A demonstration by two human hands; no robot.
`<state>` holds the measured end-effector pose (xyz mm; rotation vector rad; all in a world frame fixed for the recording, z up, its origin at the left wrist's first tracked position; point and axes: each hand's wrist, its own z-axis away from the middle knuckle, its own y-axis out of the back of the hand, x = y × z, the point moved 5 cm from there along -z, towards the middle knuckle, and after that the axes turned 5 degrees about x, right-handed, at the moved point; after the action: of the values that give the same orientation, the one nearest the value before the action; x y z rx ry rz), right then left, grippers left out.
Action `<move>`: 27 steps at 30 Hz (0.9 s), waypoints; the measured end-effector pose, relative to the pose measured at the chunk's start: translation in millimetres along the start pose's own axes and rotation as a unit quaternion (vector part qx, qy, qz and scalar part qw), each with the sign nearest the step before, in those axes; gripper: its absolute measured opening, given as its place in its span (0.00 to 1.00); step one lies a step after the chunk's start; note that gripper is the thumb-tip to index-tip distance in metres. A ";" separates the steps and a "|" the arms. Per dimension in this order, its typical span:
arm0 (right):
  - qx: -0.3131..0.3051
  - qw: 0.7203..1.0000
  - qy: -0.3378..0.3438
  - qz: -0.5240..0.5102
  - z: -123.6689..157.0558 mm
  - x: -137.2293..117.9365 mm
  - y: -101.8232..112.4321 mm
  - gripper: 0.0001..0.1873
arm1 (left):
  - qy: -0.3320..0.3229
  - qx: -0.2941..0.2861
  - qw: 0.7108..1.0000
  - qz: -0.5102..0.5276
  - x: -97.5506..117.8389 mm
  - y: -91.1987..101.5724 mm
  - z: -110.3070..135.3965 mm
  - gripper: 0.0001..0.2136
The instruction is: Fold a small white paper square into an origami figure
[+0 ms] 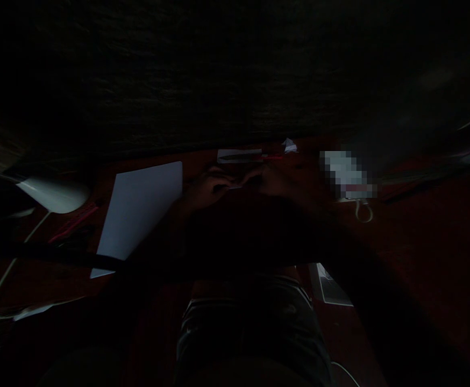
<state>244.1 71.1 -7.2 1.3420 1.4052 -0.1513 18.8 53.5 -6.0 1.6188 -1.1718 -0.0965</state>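
1. Slip (235,187) of pale paper is sitting between the person's two hands, low over the red surface (420,226), just ahead of their lap.
2. Left hand (208,189) is curling shut on the slip's near end, thumb and fingers pinching it.
3. Right hand (269,180) is meeting the slip's other end. The room is so dim that I cannot tell whether it is gripping or only touching.
4. Big white sheet (142,207) is lying just left of the left hand, apart from it.
5. Narrower strip (239,156) and a red pen-like thing (273,156) are lying just beyond the hands, with a small folded scrap (289,145) past them.
6. White cable (1,290) is looping far out at the left.
7. To my eye, working so small a piece well is calling for pinches set close together near the slip's edges. It is also calling for wrists resting on the surface and fingertips feeling for the edges, since the light is giving little help.
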 end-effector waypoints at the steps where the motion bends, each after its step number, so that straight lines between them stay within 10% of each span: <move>1: 0.000 1.000 0.001 -0.001 0.1 -0.4 0.2 0.12 | 0.000 -0.002 1.000 -0.002 0.3 0.2 -0.2 0.13; 27: -0.013 1.000 0.003 0.017 -1.4 -2.0 3.2 0.13 | -0.007 -0.059 0.994 -0.091 29.4 9.0 1.4 0.25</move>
<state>245.1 72.0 -3.4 1.3455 1.3840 -0.1048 27.4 32.2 14.4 1.6186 -1.0090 -0.2895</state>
